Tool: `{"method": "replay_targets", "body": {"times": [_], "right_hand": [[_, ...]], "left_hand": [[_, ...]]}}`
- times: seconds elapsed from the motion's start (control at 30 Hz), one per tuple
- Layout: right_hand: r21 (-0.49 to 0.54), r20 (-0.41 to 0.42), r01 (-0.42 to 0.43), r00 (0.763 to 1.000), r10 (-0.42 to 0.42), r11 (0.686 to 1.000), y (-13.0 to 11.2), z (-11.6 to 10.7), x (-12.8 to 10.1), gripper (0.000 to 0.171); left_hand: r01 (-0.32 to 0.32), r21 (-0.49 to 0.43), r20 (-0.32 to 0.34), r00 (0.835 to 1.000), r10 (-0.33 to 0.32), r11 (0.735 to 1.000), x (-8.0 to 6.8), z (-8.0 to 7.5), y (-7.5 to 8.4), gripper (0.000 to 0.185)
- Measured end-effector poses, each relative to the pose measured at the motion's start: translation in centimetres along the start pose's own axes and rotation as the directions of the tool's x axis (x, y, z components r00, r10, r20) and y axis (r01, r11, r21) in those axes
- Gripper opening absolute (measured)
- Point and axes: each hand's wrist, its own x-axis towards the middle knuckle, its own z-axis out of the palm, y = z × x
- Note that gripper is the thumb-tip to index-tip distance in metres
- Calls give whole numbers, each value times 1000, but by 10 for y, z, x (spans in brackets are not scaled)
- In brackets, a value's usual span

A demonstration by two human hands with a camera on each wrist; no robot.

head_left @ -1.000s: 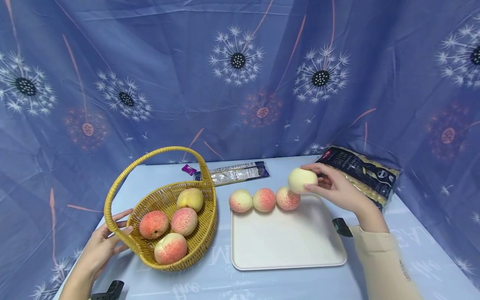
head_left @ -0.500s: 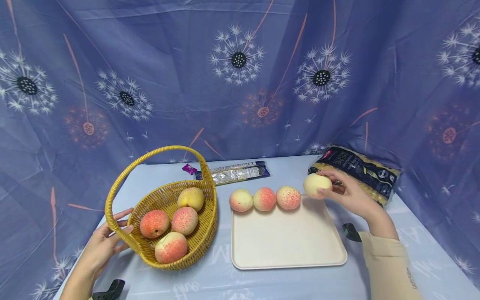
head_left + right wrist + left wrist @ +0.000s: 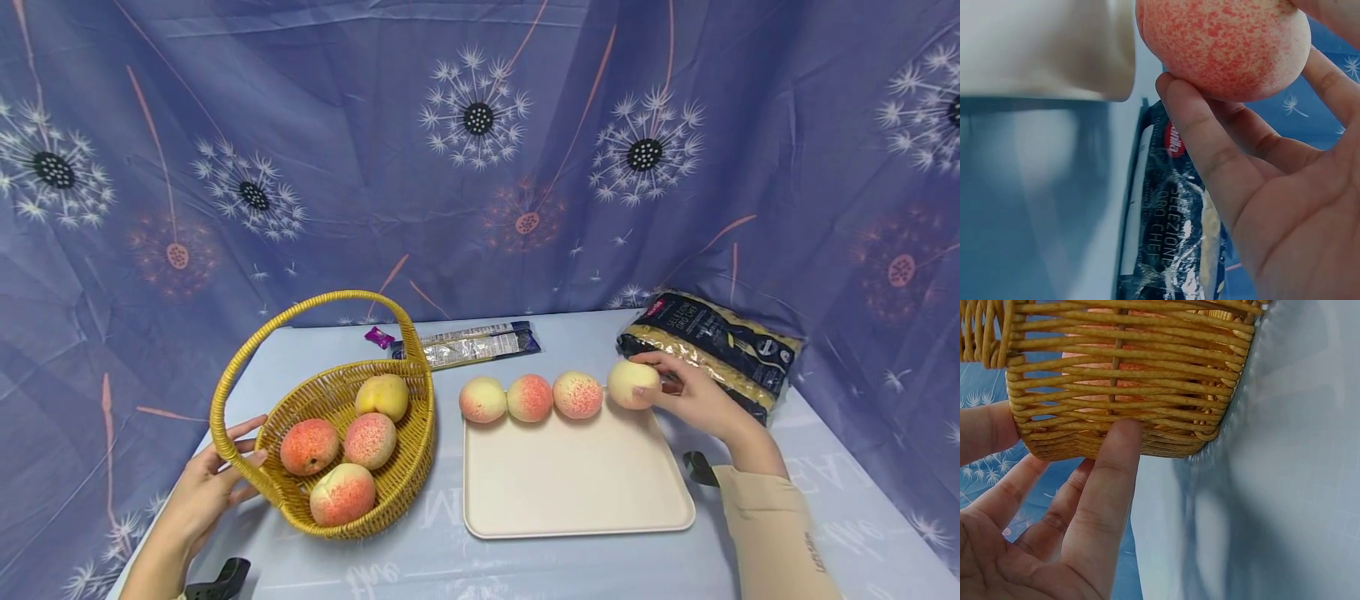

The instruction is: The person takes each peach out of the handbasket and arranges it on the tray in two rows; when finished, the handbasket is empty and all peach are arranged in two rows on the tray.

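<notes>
My right hand (image 3: 693, 396) holds a peach (image 3: 630, 385) at the back right corner of the cream tray (image 3: 573, 483). Pale in the head view, this peach shows speckled red in the right wrist view, with fingertips curved beneath it. Three pink-and-cream peaches (image 3: 530, 398) form a row along the tray's back edge, just left of it. At the left, my left hand (image 3: 206, 487) holds the side of a yellow wicker basket (image 3: 420, 450), thumb at the rim and a fingertip (image 3: 1125, 431) against the outer weave. Several peaches (image 3: 369, 442) lie inside the basket.
A dark bag of pasta (image 3: 712, 342) lies behind my right hand. Behind the tray are a long flat packet (image 3: 480, 345) and a small purple wrapped sweet (image 3: 378, 337). The basket's tall handle (image 3: 300, 312) arches up. A blue dandelion-print curtain (image 3: 480, 208) hangs behind the table.
My right hand carried its peach rightward from above the third peach, then lowered it at the end of the row by the tray's back right corner. The left hand and basket stayed put.
</notes>
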Motion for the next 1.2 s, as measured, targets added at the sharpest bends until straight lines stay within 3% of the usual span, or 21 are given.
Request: {"method": "replay_targets", "body": {"times": [0.23, 1.2], "right_hand": [[-34, 34, -42, 999, 43, 999, 2, 3, 1, 49], [48, 91, -60, 994, 55, 997, 5, 8, 8, 54]], "left_hand": [[-11, 4, 7, 1000, 11, 1000, 1, -1, -1, 55], [-4, 14, 6, 1000, 4, 1000, -1, 1, 2, 54]]}}
